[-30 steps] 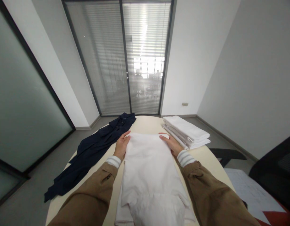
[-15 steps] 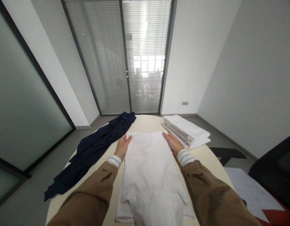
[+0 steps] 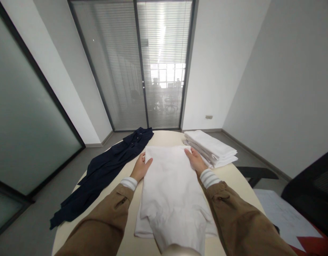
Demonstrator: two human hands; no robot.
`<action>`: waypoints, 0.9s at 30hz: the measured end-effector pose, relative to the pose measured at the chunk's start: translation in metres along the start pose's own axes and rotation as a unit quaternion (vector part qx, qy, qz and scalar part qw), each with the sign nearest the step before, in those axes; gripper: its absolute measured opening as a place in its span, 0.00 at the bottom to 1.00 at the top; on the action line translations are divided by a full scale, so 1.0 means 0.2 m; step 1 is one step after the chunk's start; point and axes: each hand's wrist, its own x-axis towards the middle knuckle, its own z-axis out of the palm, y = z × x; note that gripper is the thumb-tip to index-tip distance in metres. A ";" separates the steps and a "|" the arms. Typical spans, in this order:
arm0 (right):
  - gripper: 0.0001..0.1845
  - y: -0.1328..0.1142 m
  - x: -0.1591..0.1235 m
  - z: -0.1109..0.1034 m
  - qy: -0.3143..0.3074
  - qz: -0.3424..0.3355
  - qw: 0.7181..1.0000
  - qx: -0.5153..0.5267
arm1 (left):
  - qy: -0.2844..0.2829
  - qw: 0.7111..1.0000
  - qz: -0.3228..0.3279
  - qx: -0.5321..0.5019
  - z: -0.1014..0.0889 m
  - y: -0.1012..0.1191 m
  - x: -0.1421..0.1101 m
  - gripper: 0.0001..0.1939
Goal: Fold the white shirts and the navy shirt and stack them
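A white garment (image 3: 169,181) lies lengthwise in front of me, folded into a long panel, its nearer part bunched and gathered. Whether it is a shirt or trousers I cannot tell. At the far left corner my left hand (image 3: 140,167) grips its side, thumb on top and fingers partly hidden. My right hand (image 3: 196,161) holds the far right corner the same way, thumb over the cloth. Another white layer shows under the garment near the bottom. Just beyond my right hand is a stack of folded white cloth (image 3: 211,145).
A dark navy garment (image 3: 107,167) stretches along the left side of the pale round table (image 3: 166,137). To the right stand a black chair (image 3: 313,188) and some papers (image 3: 281,213) beside a red surface. Glass panels with blinds rise behind the table.
The white garment's far edge has shifted slightly away from me and to the right. My left thumb reaches a little further over the cloth. Both hands still hold the sides.
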 end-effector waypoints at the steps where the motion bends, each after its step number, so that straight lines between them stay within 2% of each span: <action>1: 0.22 0.00 0.01 -0.01 0.004 0.013 1.000 0.026 | -0.010 1.000 -0.005 0.008 0.00 -0.01 0.00 0.27; 3: 0.22 0.01 0.01 -0.01 0.005 0.051 0.997 0.061 | -0.013 1.000 -0.006 0.004 0.00 -0.02 0.00 0.25; 6: 0.24 0.00 -0.01 -0.01 -0.023 0.093 0.994 0.059 | 0.041 0.999 0.018 -0.016 -0.01 -0.02 0.01 0.21; 9: 0.27 -0.03 -0.05 -0.01 -0.077 0.104 0.991 0.044 | 0.085 0.995 0.039 -0.023 -0.05 -0.01 0.03 0.20; 12: 0.24 -0.05 -0.08 0.00 -0.147 0.128 0.981 0.018 | 0.107 0.992 0.054 -0.028 -0.07 -0.01 0.05 0.20; 15: 0.23 -0.05 -0.09 -0.01 -0.176 0.113 0.978 -0.001 | 0.114 0.991 0.064 -0.030 -0.08 -0.02 0.05 0.19; 18: 0.23 -0.03 -0.08 -0.01 -0.139 0.057 0.989 -0.004 | 0.089 0.994 0.053 -0.021 -0.06 -0.03 0.05 0.25; 23: 0.22 0.03 -0.01 -0.04 -0.065 -0.016 0.998 0.003 | 0.028 0.996 0.029 0.085 -0.01 -0.04 0.00 0.48; 25: 0.23 0.05 0.01 -0.05 -0.050 -0.031 0.998 0.011 | -0.003 0.991 0.054 0.125 -0.01 -0.05 -0.01 0.49; 27: 0.25 0.07 0.03 -0.06 -0.035 -0.043 0.998 0.013 | -0.019 0.979 0.100 0.176 -0.01 -0.05 -0.03 0.43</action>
